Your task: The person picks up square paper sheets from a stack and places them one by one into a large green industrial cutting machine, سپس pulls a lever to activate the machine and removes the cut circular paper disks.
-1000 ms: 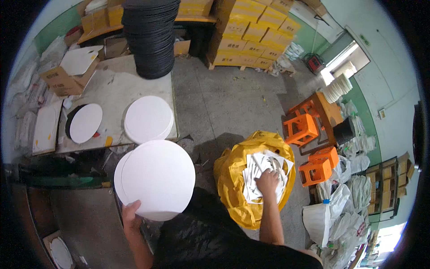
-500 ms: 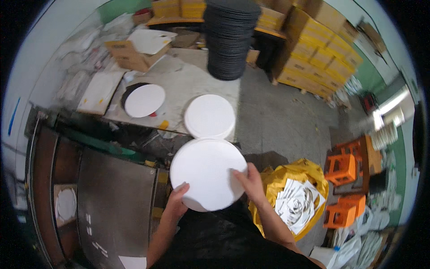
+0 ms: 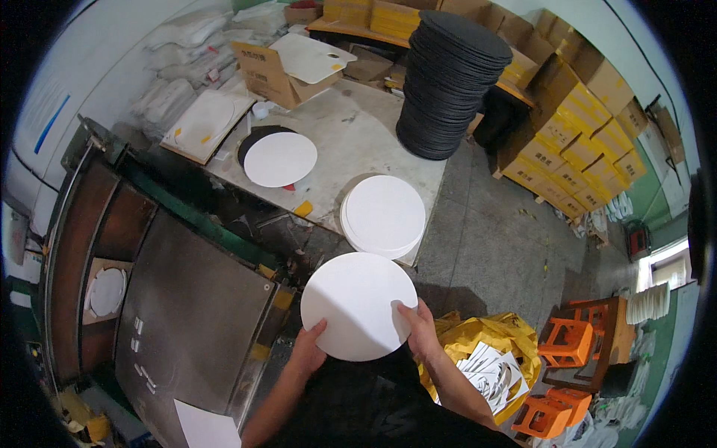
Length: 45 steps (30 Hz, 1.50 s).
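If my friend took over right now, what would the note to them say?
Left hand: grips the white round board at its lower left edge.
Right hand: grips the same board at its right edge, fingers on top.
The board is held flat in front of the body, above the edge of the grey metal machine table.
Done: a stack of white round boards lies at the corner of the worktable.
Left: the board in hand is not yet set down. A tall stack of black discs stands further back.

- The left hand [image 3: 308,349] gripped from below, fingers curled (thumb on top).
- The right hand [image 3: 420,334] pinched alongside, both forearms rising from the lower edge.
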Available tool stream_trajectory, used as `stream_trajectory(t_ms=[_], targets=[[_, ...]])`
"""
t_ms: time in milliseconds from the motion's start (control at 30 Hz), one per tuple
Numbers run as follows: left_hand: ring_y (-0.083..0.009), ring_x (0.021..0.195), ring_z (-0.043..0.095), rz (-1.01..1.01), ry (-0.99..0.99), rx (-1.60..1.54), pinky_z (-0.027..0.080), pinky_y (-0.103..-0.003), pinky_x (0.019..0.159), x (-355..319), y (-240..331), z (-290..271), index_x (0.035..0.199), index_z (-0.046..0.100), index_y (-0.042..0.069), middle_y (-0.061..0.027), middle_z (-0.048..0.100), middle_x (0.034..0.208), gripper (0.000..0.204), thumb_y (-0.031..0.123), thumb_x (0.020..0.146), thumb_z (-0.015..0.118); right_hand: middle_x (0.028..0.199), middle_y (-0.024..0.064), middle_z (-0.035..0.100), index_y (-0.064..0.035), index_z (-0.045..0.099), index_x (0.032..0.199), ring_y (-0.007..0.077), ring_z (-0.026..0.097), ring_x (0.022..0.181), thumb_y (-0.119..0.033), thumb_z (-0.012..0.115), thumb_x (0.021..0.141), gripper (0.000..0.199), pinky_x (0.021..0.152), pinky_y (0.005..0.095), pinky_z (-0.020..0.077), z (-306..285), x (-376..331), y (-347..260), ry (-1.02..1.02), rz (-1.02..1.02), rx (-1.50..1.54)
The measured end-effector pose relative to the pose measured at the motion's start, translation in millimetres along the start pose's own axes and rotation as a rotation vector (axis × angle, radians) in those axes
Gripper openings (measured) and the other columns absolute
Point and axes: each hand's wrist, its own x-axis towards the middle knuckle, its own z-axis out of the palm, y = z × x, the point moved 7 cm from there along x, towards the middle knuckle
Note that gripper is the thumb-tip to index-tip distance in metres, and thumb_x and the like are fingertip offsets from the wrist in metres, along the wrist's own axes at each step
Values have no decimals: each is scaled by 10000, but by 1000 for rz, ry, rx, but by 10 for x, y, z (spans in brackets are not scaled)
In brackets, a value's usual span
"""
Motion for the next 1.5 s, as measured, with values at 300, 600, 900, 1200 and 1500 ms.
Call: stream_trajectory(t_ms=[300,600,900,1200,1500], targets=[[-274,1129,557,97,-103,137,459,-428,949,1610,453,687,1319,469,14,-118,572,1230,450,139,916,624,989,111,683,64,615,1099,163,629,877,-149,649,894,298,785,320,505,-404,1593,-541,-107,-102,-477],[-266,1081,578,184,196,211,474,-412,889,2837,375,864,1296,498,31,-102,587,1213,415,105,909,627,988,158,687,69,626,1093,235,657,862,-172,699,824,368,777,357,518,-610,3062,-970,-50,-141,-830],[-308,1091,595,72,87,36,491,-460,942,3072,261,764,1288,473,-3,-150,598,1209,441,81,888,641,902,197,682,61,646,1006,287,673,825,-256,764,716,446,744,386,525,-731,3364,-935,97,-251,-1190],[-210,1049,611,614,249,794,468,-341,932,1695,705,252,1237,556,33,-89,641,1127,345,195,936,608,1034,238,672,39,655,1006,363,659,942,-245,748,742,399,823,421,521,-437,3262,-994,157,-351,-1388],[-223,1027,636,390,648,390,503,-355,913,-1336,-641,-1716,1176,596,5,-107,646,1150,281,173,953,565,1005,155,650,-13,622,1050,291,657,873,-455,540,896,475,671,403,545,-417,3231,-710,435,-569,-2212]])
